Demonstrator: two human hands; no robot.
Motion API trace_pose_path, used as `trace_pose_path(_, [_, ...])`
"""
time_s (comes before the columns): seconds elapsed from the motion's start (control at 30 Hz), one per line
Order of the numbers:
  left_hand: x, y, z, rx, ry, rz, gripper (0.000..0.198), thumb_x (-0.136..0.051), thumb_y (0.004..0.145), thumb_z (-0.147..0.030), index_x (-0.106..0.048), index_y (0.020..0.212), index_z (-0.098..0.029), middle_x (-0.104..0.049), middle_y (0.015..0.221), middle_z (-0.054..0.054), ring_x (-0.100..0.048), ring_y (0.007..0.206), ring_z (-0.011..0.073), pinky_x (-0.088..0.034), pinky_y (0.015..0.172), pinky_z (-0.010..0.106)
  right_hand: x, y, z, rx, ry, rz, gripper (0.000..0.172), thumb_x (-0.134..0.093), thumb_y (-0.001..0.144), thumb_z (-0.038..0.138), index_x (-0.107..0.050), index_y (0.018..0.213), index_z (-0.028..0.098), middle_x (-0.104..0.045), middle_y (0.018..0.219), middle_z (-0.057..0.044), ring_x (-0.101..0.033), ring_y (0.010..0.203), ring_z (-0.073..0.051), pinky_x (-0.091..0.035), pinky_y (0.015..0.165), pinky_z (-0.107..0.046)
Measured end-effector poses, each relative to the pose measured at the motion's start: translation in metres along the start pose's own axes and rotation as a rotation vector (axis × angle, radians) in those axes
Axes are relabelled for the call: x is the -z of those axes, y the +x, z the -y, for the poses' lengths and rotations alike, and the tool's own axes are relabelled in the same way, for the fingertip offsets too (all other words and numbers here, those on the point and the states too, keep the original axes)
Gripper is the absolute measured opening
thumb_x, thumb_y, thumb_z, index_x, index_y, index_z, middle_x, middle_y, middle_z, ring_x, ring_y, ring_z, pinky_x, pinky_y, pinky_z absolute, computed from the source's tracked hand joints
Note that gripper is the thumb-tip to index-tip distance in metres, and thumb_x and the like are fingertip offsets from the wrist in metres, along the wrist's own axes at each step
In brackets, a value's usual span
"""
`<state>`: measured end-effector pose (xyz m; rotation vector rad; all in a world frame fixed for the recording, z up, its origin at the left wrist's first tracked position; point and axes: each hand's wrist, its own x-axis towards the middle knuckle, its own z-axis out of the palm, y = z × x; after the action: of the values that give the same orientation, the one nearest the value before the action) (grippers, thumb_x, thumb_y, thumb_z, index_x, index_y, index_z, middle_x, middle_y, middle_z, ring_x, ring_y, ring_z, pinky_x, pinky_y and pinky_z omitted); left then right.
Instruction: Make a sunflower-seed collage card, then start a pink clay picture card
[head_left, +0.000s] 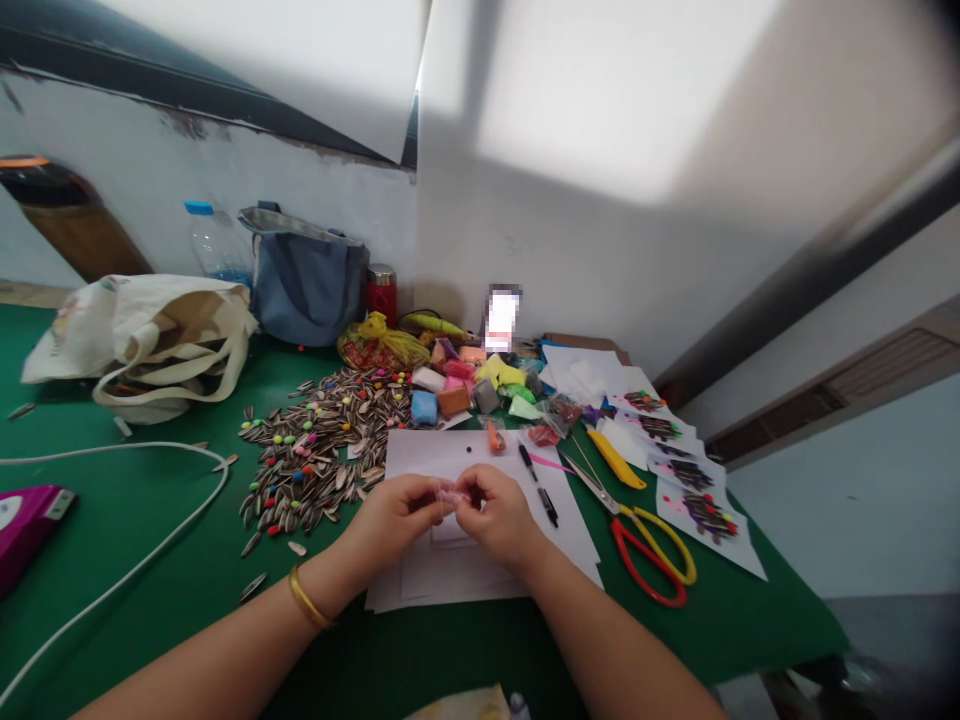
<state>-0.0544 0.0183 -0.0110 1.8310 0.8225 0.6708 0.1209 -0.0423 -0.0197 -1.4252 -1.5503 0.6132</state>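
My left hand [401,515] and my right hand [496,517] meet over a stack of white paper sheets [450,460] on the green table [150,520]. Both hands pinch a small pinkish clear piece [452,497] between their fingertips; I cannot make out what it is. A gold bangle [307,600] sits on my left wrist. A black pen [538,485] lies on the paper just right of my right hand. A pile of sunflower seeds [322,450] dotted with small coloured balls lies left of my left hand.
Red and yellow scissors [645,540] and a yellow cutter [615,458] lie to the right, beside decorated paper sheets [690,480]. Coloured clay packets [457,385] sit behind the paper. A cloth tote [150,340], blue bag [304,280], water bottle [214,240] and white cable [150,545] occupy the left.
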Motion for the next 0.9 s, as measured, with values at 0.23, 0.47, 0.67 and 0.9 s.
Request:
trace_pose_path(0.23, [0.0028,-0.0012,0.0056,-0.145,0.243,-0.083,0.024,-0.063,0.088,-0.042,-0.072,0.079,-0.021,-0.071,0.079,0.0,-0.063,0.074,0.0155,-0.046,0.07,0.025,-0.0006,0.0004,0.0023,-0.102,0.206,0.065,0.003,-0.064,0.08,0.022,-0.064,0.081,0.019,-0.065,0.073,0.0,-0.062,0.066,-0.014,-0.047,0.061,-0.025])
trace_pose_path(0.47, [0.0052,-0.0024,0.0045,-0.158,0.258,-0.132,0.019,-0.06,0.09,-0.038,-0.071,0.088,-0.022,-0.071,0.086,0.0,-0.064,0.078,0.0157,-0.046,0.073,0.026,-0.0004,0.0022,0.0036,-0.155,0.33,0.022,0.002,-0.06,0.083,0.021,-0.061,0.083,0.019,-0.065,0.072,0.0,-0.063,0.067,-0.014,-0.049,0.063,-0.025])
trace_pose_path(0.67, [0.0062,-0.0031,0.0091,-0.138,0.316,-0.164,0.017,-0.064,0.087,-0.038,-0.069,0.09,-0.022,-0.068,0.083,0.001,-0.061,0.075,0.0163,-0.045,0.07,0.027,0.0015,0.0027,-0.0035,0.071,0.178,-0.044,0.011,-0.057,0.079,0.011,-0.062,0.084,0.02,-0.059,0.082,-0.001,-0.056,0.076,-0.015,-0.047,0.071,-0.027])
trace_pose_path(0.9, [0.0026,0.0,0.0113,-0.151,0.259,-0.12,0.02,-0.06,0.09,-0.039,-0.068,0.085,-0.021,-0.068,0.08,0.001,-0.062,0.075,0.0161,-0.047,0.07,0.027,-0.0005,0.003,0.0026,0.206,0.144,0.026,0.017,-0.057,0.08,0.009,-0.062,0.092,0.021,-0.062,0.091,-0.003,-0.058,0.085,-0.016,-0.047,0.08,-0.03])
